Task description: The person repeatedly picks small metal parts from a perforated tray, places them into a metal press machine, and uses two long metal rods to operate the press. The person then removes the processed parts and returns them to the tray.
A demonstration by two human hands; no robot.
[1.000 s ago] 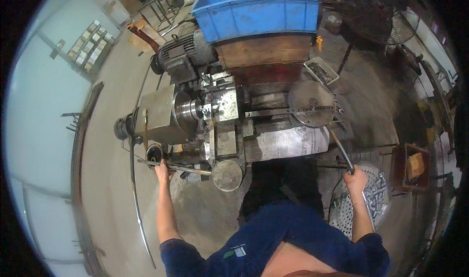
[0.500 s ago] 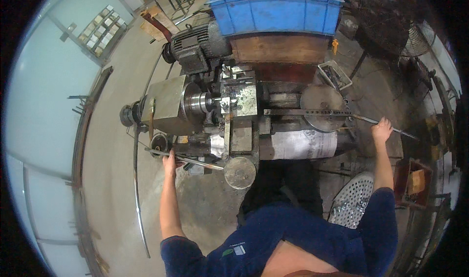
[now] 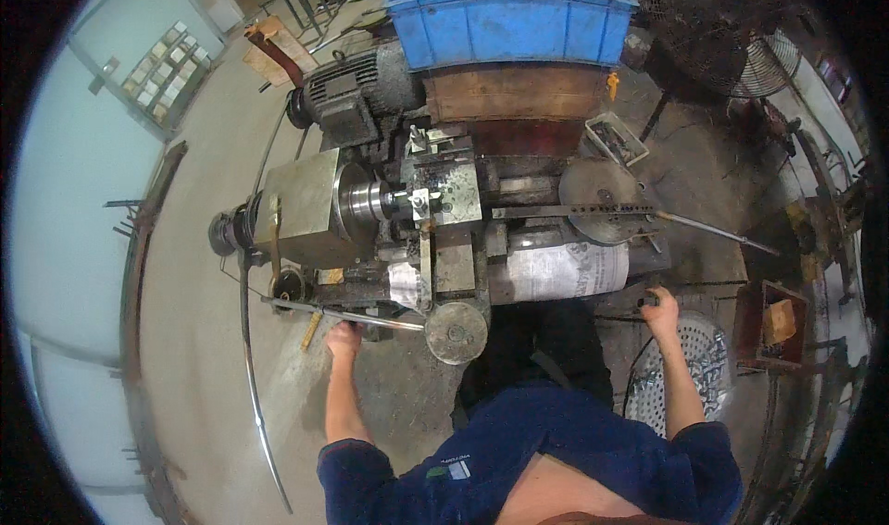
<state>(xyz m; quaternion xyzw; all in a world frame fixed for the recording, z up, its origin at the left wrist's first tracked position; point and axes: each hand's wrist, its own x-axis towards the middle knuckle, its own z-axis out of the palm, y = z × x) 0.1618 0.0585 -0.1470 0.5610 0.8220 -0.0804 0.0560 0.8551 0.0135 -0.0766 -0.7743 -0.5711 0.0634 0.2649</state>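
In front of me is a lathe-like machine with a boxy headstock [image 3: 301, 201], a steel chuck [image 3: 361, 196] and a tool carriage [image 3: 454, 192]. My left hand [image 3: 344, 340] is closed just below a long metal rod [image 3: 370, 318] joined to a round disc handwheel [image 3: 456, 332]; what its fingers hold is hidden. Left of that hand hangs a yellow stick-like handle [image 3: 311, 331]. My right hand [image 3: 660, 310] is closed on a small dark object [image 3: 645, 301], below the right end of the bed. A long lever [image 3: 713, 229] sticks out from the large disc [image 3: 602, 203], apart from that hand.
A blue crate [image 3: 509, 25] rests on a wooden box [image 3: 514, 92] behind the machine, right of a motor [image 3: 347, 94]. Printed paper [image 3: 567, 272] covers part of the bed. A perforated metal seat [image 3: 648, 391], a parts bin [image 3: 773, 326] and a fan [image 3: 769, 67] are at right.
My right hand has let go of the long lever and moved down and left to the small dark object. My left hand has shifted down from the rod; the yellow handle now shows.
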